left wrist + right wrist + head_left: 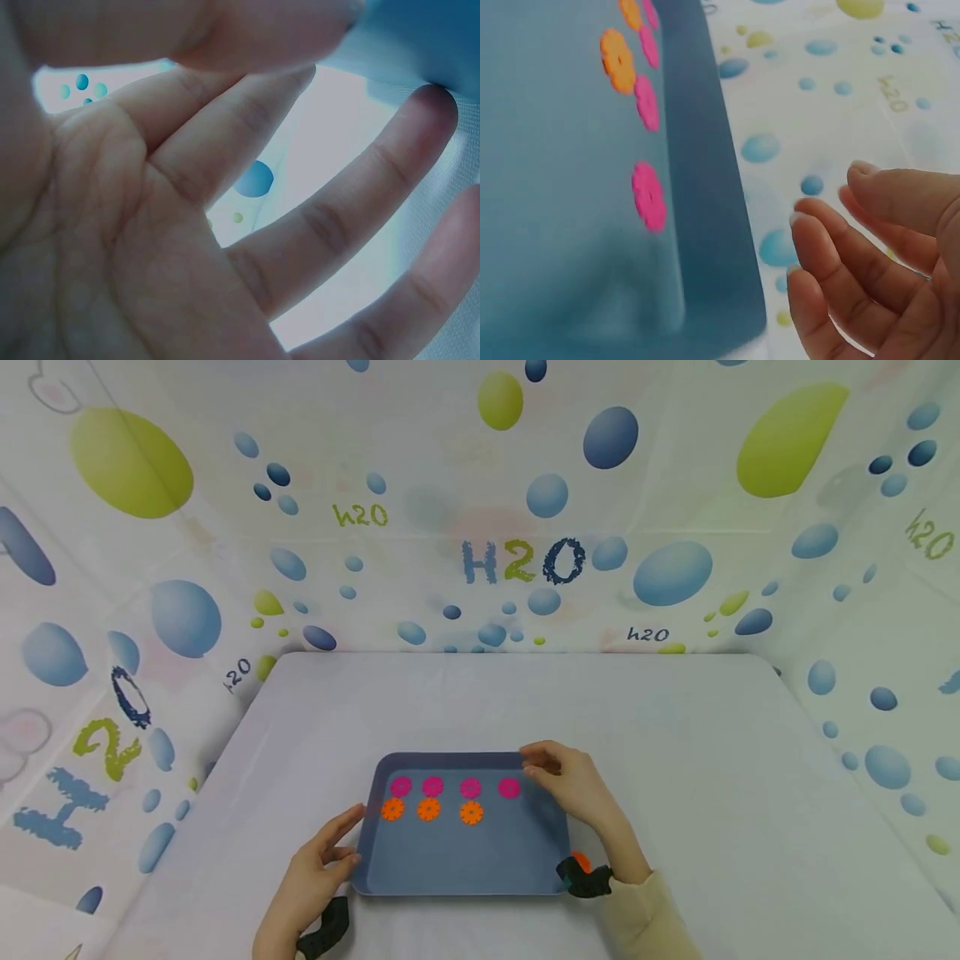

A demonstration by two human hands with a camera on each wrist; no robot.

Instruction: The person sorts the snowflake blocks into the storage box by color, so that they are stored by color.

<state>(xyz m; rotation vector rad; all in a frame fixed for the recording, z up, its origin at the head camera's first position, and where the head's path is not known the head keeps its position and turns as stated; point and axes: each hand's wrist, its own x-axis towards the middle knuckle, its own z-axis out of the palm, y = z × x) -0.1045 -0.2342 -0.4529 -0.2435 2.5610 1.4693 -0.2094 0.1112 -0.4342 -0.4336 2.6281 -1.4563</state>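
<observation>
A blue-grey tray [465, 868] lies on the white table, with several pink flower-shaped discs [470, 787] in a row near its far side. Three orange flower-shaped discs [428, 809] form a second row just nearer. At the tray's left side is my left hand [311, 872], its spread fingertips touching the rim; the left wrist view shows a fingertip [435, 105] against the blue wall. My right hand [567, 779] hovers by the far right corner, fingers loosely bent and holding nothing. In the right wrist view, the rightmost pink disc [649, 196] lies apart from those fingers.
White table cloth [712, 793] surrounds the tray. Patterned sheets with blue and green dots rise behind and at both sides. Dark bands [585, 878] circle both wrists. An orange patch [581, 861] shows by the right band, partly hidden; I cannot tell what it is.
</observation>
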